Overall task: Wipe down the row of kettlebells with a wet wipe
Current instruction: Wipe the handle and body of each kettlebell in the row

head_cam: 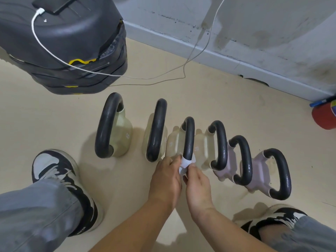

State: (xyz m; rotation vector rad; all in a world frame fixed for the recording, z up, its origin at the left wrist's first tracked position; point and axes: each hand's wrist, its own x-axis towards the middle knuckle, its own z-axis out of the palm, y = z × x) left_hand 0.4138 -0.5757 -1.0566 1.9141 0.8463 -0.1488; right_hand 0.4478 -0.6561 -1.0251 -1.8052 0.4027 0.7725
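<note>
Several kettlebells with black handles stand in a row on the beige floor: cream-bodied ones to the left, with the largest point(109, 128) at the far left, and two pale lilac ones point(261, 171) to the right. A white wet wipe point(185, 163) is wrapped around the near end of the third kettlebell's handle point(189, 139). My left hand point(166, 179) and my right hand point(197, 184) both pinch the wipe at that spot. Most of the wipe is hidden between my fingers.
A black machine base point(69, 42) with a phone and white charging cable point(54, 53) fills the upper left. The grey wall and skirting point(218, 57) run behind. A red object point(324, 117) lies at the right edge. My shoes point(60, 182) flank the row.
</note>
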